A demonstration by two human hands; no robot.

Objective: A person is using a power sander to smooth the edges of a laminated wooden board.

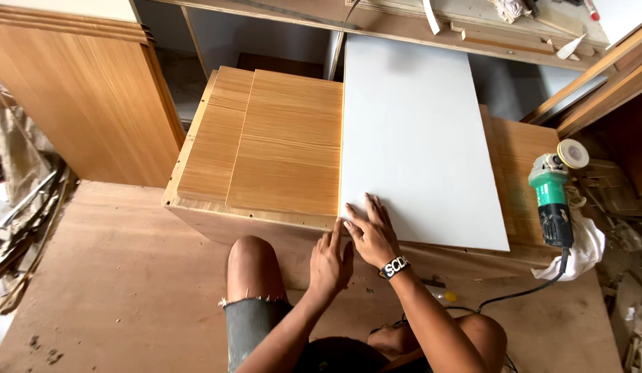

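My right hand [371, 233] lies flat, fingers spread, on the near corner of the white panel [418, 131]. My left hand [331, 261], open, presses the worktop [217, 224] edge just beside it. The green angle grinder [552, 200] rests well off to the right.

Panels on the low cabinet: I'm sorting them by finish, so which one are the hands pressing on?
The plain white panel, right of the two wood-grain panels. The right hand lies flat on its near corner, the left hand at its near edge.
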